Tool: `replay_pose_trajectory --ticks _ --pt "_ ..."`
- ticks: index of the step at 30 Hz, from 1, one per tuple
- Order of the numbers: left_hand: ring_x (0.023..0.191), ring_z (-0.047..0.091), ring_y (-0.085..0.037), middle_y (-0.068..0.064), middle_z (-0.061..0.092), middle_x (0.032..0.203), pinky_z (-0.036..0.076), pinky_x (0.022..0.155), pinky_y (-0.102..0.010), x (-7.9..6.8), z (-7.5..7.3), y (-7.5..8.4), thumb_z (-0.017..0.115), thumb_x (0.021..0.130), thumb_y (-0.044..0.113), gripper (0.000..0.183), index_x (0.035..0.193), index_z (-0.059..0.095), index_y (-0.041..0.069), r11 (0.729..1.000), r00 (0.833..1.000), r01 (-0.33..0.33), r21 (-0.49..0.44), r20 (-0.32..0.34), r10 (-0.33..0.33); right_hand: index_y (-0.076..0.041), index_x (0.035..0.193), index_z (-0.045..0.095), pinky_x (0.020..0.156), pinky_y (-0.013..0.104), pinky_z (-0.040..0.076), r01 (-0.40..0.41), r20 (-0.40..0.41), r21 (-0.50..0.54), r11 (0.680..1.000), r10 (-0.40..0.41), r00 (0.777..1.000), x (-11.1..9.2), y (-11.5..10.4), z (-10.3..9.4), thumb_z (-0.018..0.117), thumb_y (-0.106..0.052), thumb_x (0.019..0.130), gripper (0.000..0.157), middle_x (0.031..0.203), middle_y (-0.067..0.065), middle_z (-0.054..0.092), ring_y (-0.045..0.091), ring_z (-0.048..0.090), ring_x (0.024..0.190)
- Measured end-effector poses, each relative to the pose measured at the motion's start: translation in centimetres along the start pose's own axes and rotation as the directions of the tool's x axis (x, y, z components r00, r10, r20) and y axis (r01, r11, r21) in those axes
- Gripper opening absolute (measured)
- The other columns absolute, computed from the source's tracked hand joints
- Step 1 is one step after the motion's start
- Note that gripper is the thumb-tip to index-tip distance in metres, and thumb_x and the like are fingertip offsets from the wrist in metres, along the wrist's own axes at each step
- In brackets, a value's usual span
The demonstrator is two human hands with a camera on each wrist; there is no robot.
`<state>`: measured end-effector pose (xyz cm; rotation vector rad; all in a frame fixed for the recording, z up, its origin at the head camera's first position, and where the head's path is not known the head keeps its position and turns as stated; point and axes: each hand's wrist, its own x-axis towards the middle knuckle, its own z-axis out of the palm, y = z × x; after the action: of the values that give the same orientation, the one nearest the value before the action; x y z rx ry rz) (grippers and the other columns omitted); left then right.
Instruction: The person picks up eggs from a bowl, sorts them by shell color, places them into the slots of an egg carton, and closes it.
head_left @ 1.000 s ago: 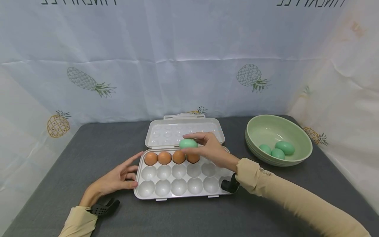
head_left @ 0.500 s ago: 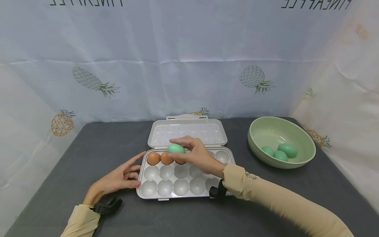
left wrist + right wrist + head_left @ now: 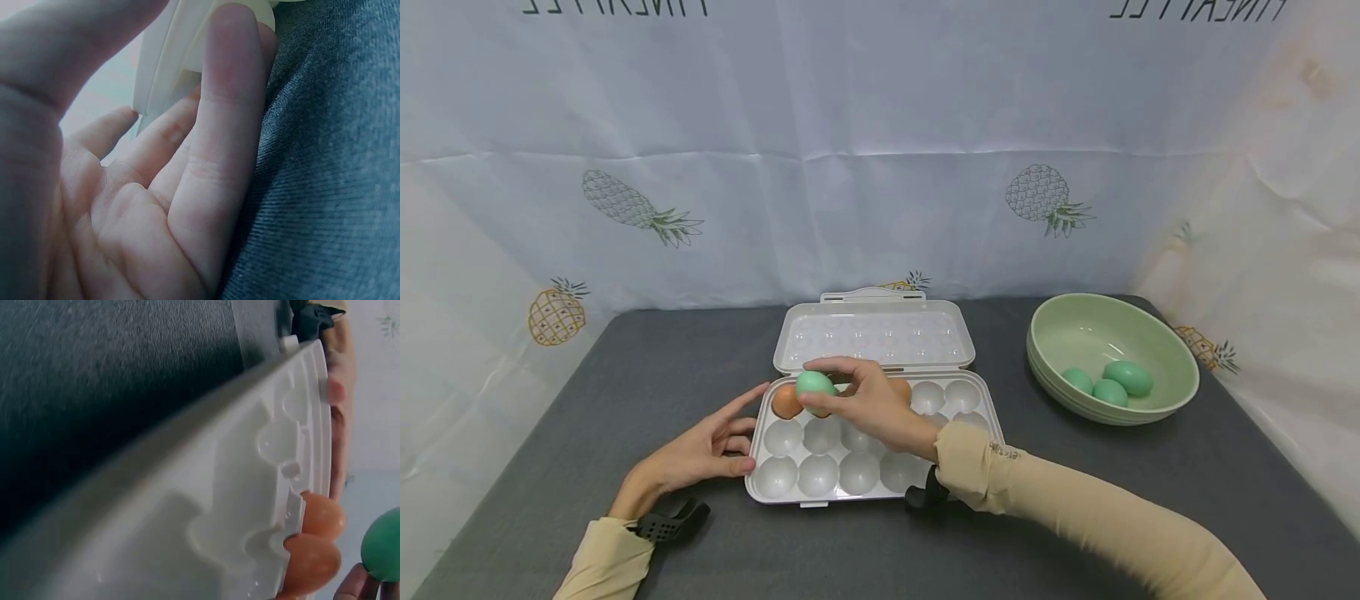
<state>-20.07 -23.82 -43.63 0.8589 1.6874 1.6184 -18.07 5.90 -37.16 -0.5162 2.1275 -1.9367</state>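
A pale green egg is pinched between the thumb and fingers of my right hand, above the back row of a white egg carton. Brown eggs sit in that row: one brown egg is at the left end, another shows past my hand, and those between are largely covered. In the right wrist view the green egg is apart from the brown eggs. My left hand touches the carton's left edge with fairly straight fingers; its palm holds nothing.
A green bowl with three green eggs inside stands at the right of the dark grey table. The carton's lid lies open behind it. A pineapple-print curtain hangs beyond the table's back edge.
My right hand has carried the green egg left along the back row, from the right part toward the second brown egg. My left hand has stayed at the carton's edge.
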Motion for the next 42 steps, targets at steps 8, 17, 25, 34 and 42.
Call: replay_pose_trajectory --ticks 8,17,25,34,42 --pt "0.11 0.07 -0.012 0.004 0.057 0.142 0.058 0.089 -0.03 -0.1 0.0 0.1 0.06 0.1 -0.001 0.096 0.165 -0.009 0.016 1.0 0.999 0.024 0.017 -0.021 -0.024 0.001 0.129 0.068 0.087 0.02 0.055 0.071 0.009 -0.012 0.997 -0.071 0.997 0.1 1.0 1.2 0.079 -0.006 0.089 0.042 0.132 0.019 0.067 0.005 0.068 0.098" --pt "0.108 0.069 -0.01 0.008 0.058 0.142 0.058 0.087 -0.029 0.0 0.1 0.1 0.061 0.1 -0.001 0.097 0.165 -0.009 0.015 0.999 0.999 0.028 0.028 -0.024 -0.027 0.0 0.123 0.073 0.093 0.019 0.055 0.131 0.053 -0.071 0.989 -0.127 0.99 0.1 1.8 3.1 0.084 -0.003 0.083 0.042 0.127 0.017 0.071 -0.001 0.066 0.102" --pt "0.108 0.069 -0.01 0.007 0.059 0.142 0.058 0.086 -0.028 0.1 0.0 0.1 0.059 0.1 -0.004 0.096 0.165 -0.01 0.016 1.0 1.0 -0.004 -0.011 0.013 0.004 0.0 0.118 0.075 0.094 0.016 0.053 0.127 0.027 -0.152 0.98 -0.125 0.992 0.0 2.7 4.0 0.087 -0.005 0.08 0.04 0.11 0.01 0.063 0.01 0.063 0.108" --pt "0.109 0.069 -0.011 0.006 0.059 0.143 0.058 0.086 -0.028 0.0 -0.1 0.0 0.058 0.101 -0.004 0.096 0.165 -0.009 0.018 1.0 1.0 0.003 -0.024 0.015 -0.003 0.0 0.115 0.076 0.088 0.015 0.054 0.235 0.113 -0.309 0.922 -0.21 0.971 0.2 3.1 4.3 0.085 -0.003 0.082 0.035 0.111 0.012 0.076 0.01 0.068 0.098" --pt "0.109 0.07 -0.011 0.007 0.058 0.143 0.058 0.087 -0.028 0.0 -0.1 0.1 0.059 0.101 -0.003 0.096 0.165 -0.009 0.019 1.0 1.0 0.016 -0.011 0.005 -0.016 -0.002 0.115 0.077 0.088 0.015 0.054 0.244 0.108 -0.333 0.911 -0.22 0.969 0.2 3.2 4.4 0.086 -0.005 0.081 0.035 0.11 0.009 0.077 0.007 0.067 0.097"
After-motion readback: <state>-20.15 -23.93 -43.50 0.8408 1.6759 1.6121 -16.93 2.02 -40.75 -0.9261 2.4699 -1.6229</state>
